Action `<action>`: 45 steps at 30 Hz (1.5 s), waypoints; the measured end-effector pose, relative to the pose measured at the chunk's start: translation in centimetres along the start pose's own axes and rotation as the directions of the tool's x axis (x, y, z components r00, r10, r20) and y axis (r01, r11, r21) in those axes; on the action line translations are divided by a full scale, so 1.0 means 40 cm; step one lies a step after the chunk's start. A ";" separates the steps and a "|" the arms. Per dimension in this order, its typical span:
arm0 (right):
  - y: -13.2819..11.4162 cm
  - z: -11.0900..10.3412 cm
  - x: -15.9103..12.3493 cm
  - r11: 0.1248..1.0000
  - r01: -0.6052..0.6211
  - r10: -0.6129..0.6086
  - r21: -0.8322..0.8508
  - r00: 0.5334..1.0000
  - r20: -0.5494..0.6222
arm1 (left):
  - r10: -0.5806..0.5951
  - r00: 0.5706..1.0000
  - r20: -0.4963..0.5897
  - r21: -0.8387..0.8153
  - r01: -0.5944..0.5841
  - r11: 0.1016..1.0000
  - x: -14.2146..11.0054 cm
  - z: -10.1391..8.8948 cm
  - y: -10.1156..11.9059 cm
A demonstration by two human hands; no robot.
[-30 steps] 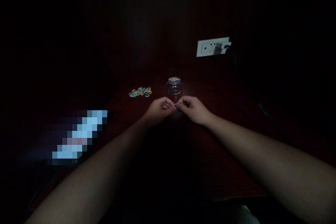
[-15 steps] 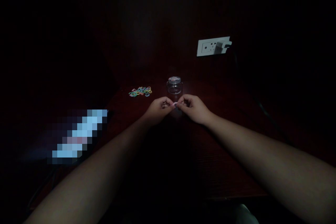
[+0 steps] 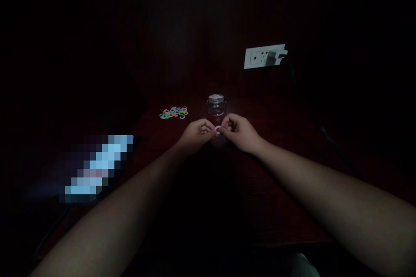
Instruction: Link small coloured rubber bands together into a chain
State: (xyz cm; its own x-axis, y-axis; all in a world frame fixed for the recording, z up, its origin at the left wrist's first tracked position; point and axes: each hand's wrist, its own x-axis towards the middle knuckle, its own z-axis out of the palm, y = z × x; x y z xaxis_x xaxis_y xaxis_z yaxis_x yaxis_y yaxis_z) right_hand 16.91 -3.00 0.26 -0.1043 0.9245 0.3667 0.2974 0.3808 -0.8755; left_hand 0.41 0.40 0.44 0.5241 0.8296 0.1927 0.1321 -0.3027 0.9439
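Between my fingertips is a small pale pink hair tie (image 3: pixel 218 128), a ring pinched from both sides. My left hand (image 3: pixel 199 134) grips its left edge with thumb and forefinger. On the other side my right hand (image 3: pixel 239 132) pinches the right edge. Just behind the hands stands a clear lidded jar (image 3: pixel 216 106), upright, its lower part dim. Farther left lies a loose pile of colourful hair ties (image 3: pixel 174 113), in pink, yellow, green and blue.
The dark reddish table (image 3: pixel 279 207) reaches the wall behind. A white socket plate (image 3: pixel 264 56) with a plugged-in charger is on that wall. A lit, blurred-out screen (image 3: pixel 99 169) sits left of my left forearm. A cable (image 3: pixel 328 136) runs along the right.
The pink hair tie shows more of its ring now, turned or spread a little between my fingers. My right hand is very slightly higher; jar and pile stay put.
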 end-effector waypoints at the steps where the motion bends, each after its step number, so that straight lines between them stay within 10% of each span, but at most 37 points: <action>1: 0.000 0.000 0.000 1.000 -0.005 0.005 0.005 1.000 0.004 | -0.001 1.000 0.002 -0.002 0.001 1.000 0.000 0.000 -0.001; 45: -0.013 0.001 -0.011 0.998 0.013 -0.006 -0.060 0.994 0.108 | -0.030 0.993 -0.111 0.060 0.037 0.998 0.004 0.004 0.007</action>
State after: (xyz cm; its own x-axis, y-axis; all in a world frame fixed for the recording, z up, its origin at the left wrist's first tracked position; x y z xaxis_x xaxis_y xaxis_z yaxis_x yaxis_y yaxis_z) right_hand 16.76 -3.59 0.56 -0.2076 0.9187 0.3361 0.3521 0.3907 -0.8505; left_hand 0.67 0.36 0.70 0.4233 0.8852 0.1930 0.2012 -0.2996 0.9326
